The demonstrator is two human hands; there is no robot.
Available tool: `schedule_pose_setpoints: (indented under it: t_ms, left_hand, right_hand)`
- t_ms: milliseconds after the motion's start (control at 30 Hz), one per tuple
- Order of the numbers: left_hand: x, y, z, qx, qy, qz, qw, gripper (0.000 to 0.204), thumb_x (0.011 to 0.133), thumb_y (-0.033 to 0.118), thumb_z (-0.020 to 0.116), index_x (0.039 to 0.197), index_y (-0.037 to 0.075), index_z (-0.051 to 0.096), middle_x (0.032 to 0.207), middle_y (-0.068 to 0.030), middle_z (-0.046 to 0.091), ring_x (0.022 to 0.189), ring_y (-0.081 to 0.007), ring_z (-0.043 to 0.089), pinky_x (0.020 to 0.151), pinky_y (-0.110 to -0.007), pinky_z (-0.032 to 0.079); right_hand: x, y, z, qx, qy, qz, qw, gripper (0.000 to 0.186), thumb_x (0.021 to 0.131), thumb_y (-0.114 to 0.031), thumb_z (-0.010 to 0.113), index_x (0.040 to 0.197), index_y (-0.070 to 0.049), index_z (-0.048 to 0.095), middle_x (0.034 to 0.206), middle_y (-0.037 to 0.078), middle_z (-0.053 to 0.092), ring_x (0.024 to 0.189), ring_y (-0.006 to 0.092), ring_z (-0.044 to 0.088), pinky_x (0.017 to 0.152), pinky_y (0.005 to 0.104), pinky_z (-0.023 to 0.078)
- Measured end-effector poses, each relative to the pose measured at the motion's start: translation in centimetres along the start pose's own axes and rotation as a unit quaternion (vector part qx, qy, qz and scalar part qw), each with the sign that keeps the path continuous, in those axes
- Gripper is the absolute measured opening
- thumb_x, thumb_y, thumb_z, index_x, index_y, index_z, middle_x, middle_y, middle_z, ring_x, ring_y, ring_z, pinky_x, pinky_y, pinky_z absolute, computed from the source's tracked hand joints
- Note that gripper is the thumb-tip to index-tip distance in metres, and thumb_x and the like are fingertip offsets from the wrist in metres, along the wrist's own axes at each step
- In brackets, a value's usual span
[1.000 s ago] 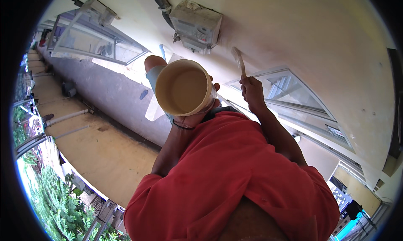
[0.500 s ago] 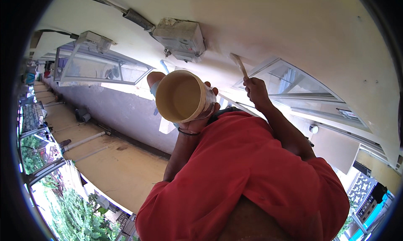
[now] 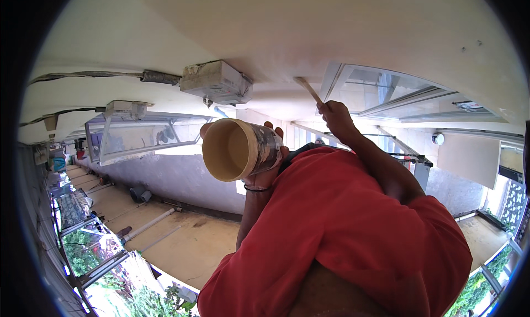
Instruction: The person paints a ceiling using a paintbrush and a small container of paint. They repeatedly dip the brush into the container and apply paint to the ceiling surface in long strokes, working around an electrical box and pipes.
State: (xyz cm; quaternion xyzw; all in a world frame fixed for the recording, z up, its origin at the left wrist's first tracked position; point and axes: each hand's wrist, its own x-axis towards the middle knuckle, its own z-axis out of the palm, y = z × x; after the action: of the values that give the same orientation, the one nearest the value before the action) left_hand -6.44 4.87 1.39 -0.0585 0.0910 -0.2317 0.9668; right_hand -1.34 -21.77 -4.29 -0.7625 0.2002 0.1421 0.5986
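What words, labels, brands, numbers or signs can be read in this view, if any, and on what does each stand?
No text can be read.
Bucket: patchy marks on its outer side, too blurred to read.
Small sticker, seemingly on the right-hand window: too small to read.
Nearer wall box: any marking is too small and blurred to read.

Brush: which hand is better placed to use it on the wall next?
Right, probably: the right hand grips the brush by its handle, the far end on or near the wall. The left hand is busy holding up the tub.
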Motion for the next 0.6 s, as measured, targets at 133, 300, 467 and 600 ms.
schedule_pose_setpoints:
  t_ms: [133, 300, 467, 600]
  left_hand:
    - [0.0, -0.1, -0.2, -0.026, 0.019, -0.007, 0.999, 0.054, 0.093, 0.051, 0.069, 0.138, 0.021, 0.065, 0.155, -0.0144, 0.047, 0.148, -0.0381, 0.037, 0.108, -0.070, 0.041]
    - [0.3, -0.9, 0.0, -0.023, 0.040, -0.017, 0.999, 0.055, 0.093, 0.050, 0.069, 0.138, 0.019, 0.065, 0.154, -0.0142, 0.047, 0.148, -0.0380, 0.037, 0.109, -0.069, 0.040]
    - [0.9, -1.0, 0.0, 0.005, 0.012, -0.021, 1.000, 0.058, 0.092, 0.053, 0.069, 0.140, 0.019, 0.063, 0.156, -0.0140, 0.047, 0.149, -0.0381, 0.037, 0.110, -0.068, 0.040]
    - [0.3, -0.8, -0.9, -0.007, 0.016, -0.027, 0.999, 0.059, 0.093, 0.054, 0.068, 0.142, 0.020, 0.063, 0.157, -0.0147, 0.047, 0.150, -0.0383, 0.036, 0.112, -0.068, 0.040]
  right_hand:
    - [-4.8, -7.1, -2.3, 0.112, -0.010, -0.090, 0.990, 0.035, 0.110, -0.030, 0.060, 0.092, -0.001, 0.065, 0.068, -0.003, 0.049, 0.056, 0.0054, 0.039, 0.050, 0.0267, 0.032]
    - [-2.7, -2.4, -2.2, 0.160, -0.027, -0.058, 0.985, 0.035, 0.110, -0.032, 0.060, 0.092, -0.002, 0.064, 0.067, -0.004, 0.048, 0.054, 0.0048, 0.037, 0.049, 0.0247, 0.030]
    - [-2.0, 1.6, -2.3, 0.047, -0.008, 0.032, 0.998, 0.034, 0.112, -0.028, 0.054, 0.095, -0.001, 0.066, 0.067, -0.003, 0.050, 0.054, 0.0062, 0.039, 0.049, 0.0282, 0.033]
    - [-5.8, -3.5, -3.9, -0.064, 0.080, -0.264, 0.959, 0.024, 0.112, -0.022, 0.056, 0.108, 0.001, 0.063, 0.070, 0.001, 0.055, 0.060, 0.0075, 0.049, 0.054, 0.0305, 0.042]
